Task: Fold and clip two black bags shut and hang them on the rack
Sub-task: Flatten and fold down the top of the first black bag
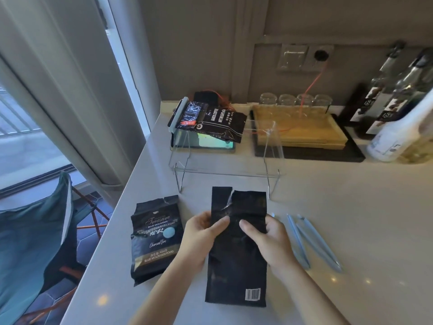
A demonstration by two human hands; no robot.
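A plain black bag with a barcode lies lengthwise on the counter in front of me, its torn top pointing at the wire rack. My left hand grips its left edge and my right hand its right edge, thumbs on top. A second black bag, printed "Treasure Blue Mountain", lies flat to the left. Pale blue clips lie to the right of my right hand. A third black bag with a pale clip on its end hangs on the rack's far left.
Behind the rack a phone lies face up, and a wooden tray sits on a black mat. Upturned glasses and bottles line the back wall. The counter's left edge drops to a folding chair.
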